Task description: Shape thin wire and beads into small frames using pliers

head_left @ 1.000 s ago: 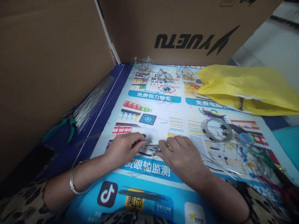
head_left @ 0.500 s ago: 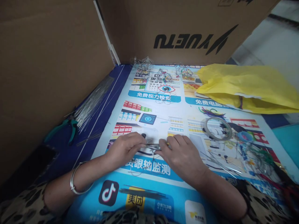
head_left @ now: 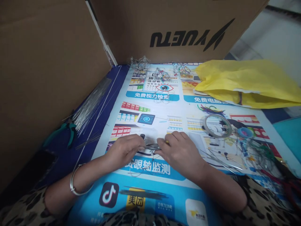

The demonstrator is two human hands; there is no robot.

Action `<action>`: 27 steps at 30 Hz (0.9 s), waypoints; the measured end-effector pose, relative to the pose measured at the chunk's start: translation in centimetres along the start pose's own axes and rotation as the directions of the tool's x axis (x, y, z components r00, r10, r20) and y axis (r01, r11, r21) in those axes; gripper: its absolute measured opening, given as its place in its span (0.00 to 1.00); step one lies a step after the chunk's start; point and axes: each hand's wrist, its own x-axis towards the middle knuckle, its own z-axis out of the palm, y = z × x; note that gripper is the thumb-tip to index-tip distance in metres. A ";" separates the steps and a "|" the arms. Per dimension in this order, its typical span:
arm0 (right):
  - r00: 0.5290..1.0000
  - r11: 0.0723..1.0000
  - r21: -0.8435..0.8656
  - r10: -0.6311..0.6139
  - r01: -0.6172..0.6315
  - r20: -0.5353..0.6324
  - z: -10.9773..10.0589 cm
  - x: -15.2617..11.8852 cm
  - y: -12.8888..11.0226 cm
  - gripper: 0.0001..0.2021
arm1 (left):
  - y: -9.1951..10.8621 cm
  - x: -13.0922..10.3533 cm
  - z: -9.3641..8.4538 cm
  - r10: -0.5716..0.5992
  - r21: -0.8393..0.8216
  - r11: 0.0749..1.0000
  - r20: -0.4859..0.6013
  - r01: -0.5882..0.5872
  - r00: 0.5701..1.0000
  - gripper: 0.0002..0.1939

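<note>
Over the printed sheet (head_left: 197, 175), my two hands almost meet. My right hand (head_left: 178, 150) is closed around small metal pliers (head_left: 152, 146); their jaws point toward my left hand, and a bit of yellow shows by the fingers. The fingertips of my left hand (head_left: 125, 150) are pinched together at thin wire (head_left: 135, 173), which hangs below in a loose loop. Exactly how the jaws meet the wire is too small to see. Just beneath my hands, a bundle of dark straight wires (head_left: 143, 193) lies on the sheet.
Teal-handled pliers (head_left: 60, 133) lie at left beside a fan of silvery wires (head_left: 91, 106). A tape roll (head_left: 217, 126), tangled wires (head_left: 256, 153) and a yellow bag (head_left: 246, 83) are at right. Wire shapes (head_left: 162, 74) lie near the cardboard wall (head_left: 178, 18).
The camera view has shifted slightly. Both hands keep nearly the same pose around the pliers and wire.
</note>
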 end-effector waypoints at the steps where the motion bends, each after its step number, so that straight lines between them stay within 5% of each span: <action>1: 1.000 1.000 0.006 0.000 0.000 0.001 0.0 0.0 0.1 0.13 | -0.1 0.0 0.0 0.024 0.000 1.000 0.006 -0.024 1.000 0.09; 6: 1.000 1.000 -0.017 -0.012 0.012 -0.001 -0.1 -0.1 0.0 0.13 | -0.6 -0.1 0.1 0.121 0.062 0.991 0.026 -0.122 0.992 0.11; 13: 1.000 0.999 -0.052 -0.006 0.007 0.008 -0.3 -0.1 -0.3 0.13 | -0.6 -0.7 0.6 0.027 0.155 0.987 0.050 -0.035 0.998 0.11; 27: 1.000 0.999 -0.041 -0.016 0.015 0.000 -0.1 -0.1 -0.4 0.12 | -0.2 -1.1 0.5 0.065 0.320 0.946 -0.042 -0.048 0.997 0.09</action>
